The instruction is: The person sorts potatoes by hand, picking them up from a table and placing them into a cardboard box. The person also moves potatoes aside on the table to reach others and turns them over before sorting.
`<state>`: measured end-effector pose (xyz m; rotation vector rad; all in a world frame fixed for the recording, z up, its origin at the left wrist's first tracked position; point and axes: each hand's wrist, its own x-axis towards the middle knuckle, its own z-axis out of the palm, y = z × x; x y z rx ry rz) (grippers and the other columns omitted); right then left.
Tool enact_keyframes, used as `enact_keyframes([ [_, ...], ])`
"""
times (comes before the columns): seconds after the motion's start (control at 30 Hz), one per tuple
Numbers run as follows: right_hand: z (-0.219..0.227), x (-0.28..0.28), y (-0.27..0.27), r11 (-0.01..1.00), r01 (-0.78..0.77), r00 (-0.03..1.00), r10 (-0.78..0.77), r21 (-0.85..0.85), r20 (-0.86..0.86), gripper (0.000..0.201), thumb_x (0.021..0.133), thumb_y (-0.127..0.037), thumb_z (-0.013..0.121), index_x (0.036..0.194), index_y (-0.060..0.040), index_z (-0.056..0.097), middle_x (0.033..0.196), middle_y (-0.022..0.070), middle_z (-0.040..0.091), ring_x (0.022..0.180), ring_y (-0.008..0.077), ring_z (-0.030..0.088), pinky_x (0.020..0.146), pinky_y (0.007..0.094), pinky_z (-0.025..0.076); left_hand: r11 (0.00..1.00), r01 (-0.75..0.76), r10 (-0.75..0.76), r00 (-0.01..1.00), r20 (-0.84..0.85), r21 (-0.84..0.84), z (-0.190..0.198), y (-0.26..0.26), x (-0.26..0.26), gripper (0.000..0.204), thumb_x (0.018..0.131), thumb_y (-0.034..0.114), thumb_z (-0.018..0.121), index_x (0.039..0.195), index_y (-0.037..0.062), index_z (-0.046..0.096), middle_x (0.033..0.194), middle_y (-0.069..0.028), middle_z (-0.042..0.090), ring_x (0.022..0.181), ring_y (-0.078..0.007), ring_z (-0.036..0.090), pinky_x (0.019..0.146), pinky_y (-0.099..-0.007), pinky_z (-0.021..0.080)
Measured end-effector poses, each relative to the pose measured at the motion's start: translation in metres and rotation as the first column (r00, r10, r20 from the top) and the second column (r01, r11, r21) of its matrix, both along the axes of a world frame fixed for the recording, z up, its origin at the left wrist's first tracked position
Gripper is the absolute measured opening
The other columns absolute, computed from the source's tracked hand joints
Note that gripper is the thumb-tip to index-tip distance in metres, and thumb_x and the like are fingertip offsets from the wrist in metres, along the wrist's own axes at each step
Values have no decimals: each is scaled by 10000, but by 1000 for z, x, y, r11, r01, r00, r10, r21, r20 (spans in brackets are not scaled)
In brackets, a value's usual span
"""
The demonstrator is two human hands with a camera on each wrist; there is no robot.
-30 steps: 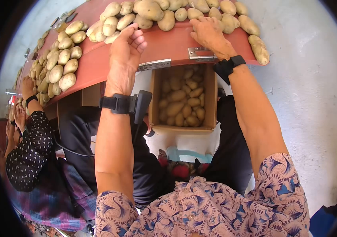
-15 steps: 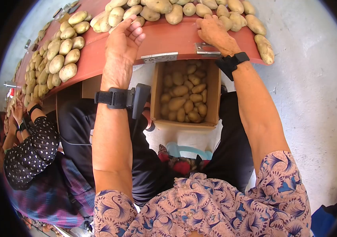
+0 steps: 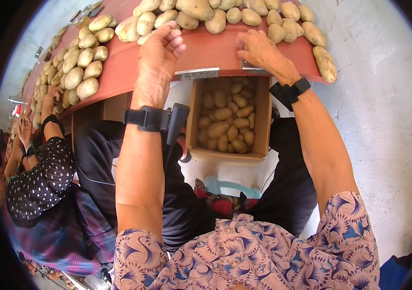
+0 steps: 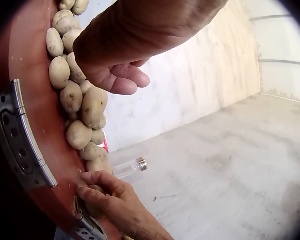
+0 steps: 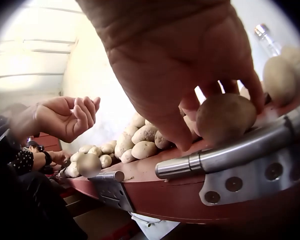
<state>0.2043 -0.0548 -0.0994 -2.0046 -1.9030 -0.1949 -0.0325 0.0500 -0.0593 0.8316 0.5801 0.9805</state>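
Observation:
A long heap of potatoes (image 3: 215, 21) lies along the red table (image 3: 206, 50). My right hand (image 3: 266, 53) is near the table's front edge, its fingers and thumb curled around a single potato (image 5: 225, 119) that the back of the hand hides from the head view. Just below that potato, in the right wrist view, runs a metal hinge (image 5: 230, 157). Palm turned up and fingers loosely bent, my left hand (image 3: 160, 53) hovers at the front of the heap with nothing in it.
Beneath the table edge, a cardboard box (image 3: 230, 155) holds many potatoes. More potatoes (image 3: 73, 77) are piled to the left, where another person's hand (image 3: 51, 99) touches them. A second metal hinge (image 3: 197, 73) sits on the edge, and a glass jar (image 3: 79, 19) stands further back.
My right hand has drawn back from the heap toward the table's front edge with a potato. The left hand stays nearly in place. The other person's hand reaches onto the left pile.

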Motion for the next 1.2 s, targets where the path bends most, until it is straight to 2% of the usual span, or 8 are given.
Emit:
enact_keyframes([
  [0.23, 4, 8, -8, 992, -125, 988, 125, 10, -96, 297, 744, -222, 672, 965, -34, 612, 951, 191, 571, 982, 374, 520, 850, 438, 437, 1000, 19, -19, 1000, -1, 17, -6, -2, 8, 239, 928, 192, 588, 1119, 57, 635, 785, 7, 624, 679, -117, 572, 647, -284, 496],
  [0.27, 2, 7, -8, 962, -224, 969, 237, 155, -75, 311, 729, -242, 678, 949, -32, 613, 937, 183, 579, 954, 364, 538, 841, 438, 442, 1000, 26, -26, 1000, -12, 12, -6, -1, 10, 241, 929, 194, 588, 1122, 58, 632, 780, 8, 622, 674, -117, 571, 639, -283, 495],
  [0.4, 20, -21, -12, 948, -232, 887, 298, 218, -353, 326, 711, -206, 691, 982, -34, 631, 937, 171, 606, 944, 351, 579, 840, 411, 474, 999, 50, -50, 999, -1, 10, -5, -3, 15, 240, 928, 195, 589, 1121, 57, 628, 775, 10, 617, 671, -111, 570, 625, -275, 493],
  [0.73, 26, -45, -13, 895, -388, 830, 443, 220, -338, 275, 766, -186, 679, 989, -34, 628, 968, 159, 596, 943, 355, 571, 853, 434, 461, 999, 39, -39, 999, -35, -14, -7, -19, 29, 224, 926, 201, 592, 1102, 68, 627, 770, 31, 606, 674, -91, 557, 624, -258, 489],
  [0.8, 30, -32, -14, 902, -333, 859, 410, 273, -306, 229, 790, -167, 645, 972, -31, 615, 969, 155, 589, 955, 352, 555, 865, 440, 453, 999, 40, -41, 999, -36, -14, -8, -20, 31, 216, 927, 202, 592, 1098, 76, 628, 769, 33, 607, 673, -88, 557, 621, -256, 488],
  [0.87, 31, -15, -11, 914, -111, 965, 193, 390, -177, 196, 795, -148, 626, 955, -35, 611, 970, 145, 585, 989, 338, 543, 885, 433, 446, 999, 39, -39, 998, -48, -11, -9, -19, 32, 214, 926, 205, 594, 1096, 80, 628, 768, 35, 608, 673, -86, 556, 617, -254, 486],
  [1.03, 21, 28, -7, 835, 240, 957, -290, 495, 24, 342, 701, -176, 731, 1007, -82, 609, 1081, 145, 523, 1097, 337, 466, 923, 462, 377, 999, 42, -43, 998, -43, -14, -6, -21, 29, 225, 920, 201, 594, 1095, 65, 632, 780, 12, 607, 689, -104, 564, 612, -266, 489],
  [1.2, 4, 42, -11, 859, 267, 911, -372, 437, 175, 355, 713, -170, 715, 1041, -84, 611, 1104, 145, 524, 1143, 346, 452, 950, 453, 380, 998, 58, -58, 998, -31, -8, -3, -19, 24, 225, 923, 199, 590, 1098, 64, 630, 780, 16, 608, 690, -99, 564, 611, -260, 488],
])
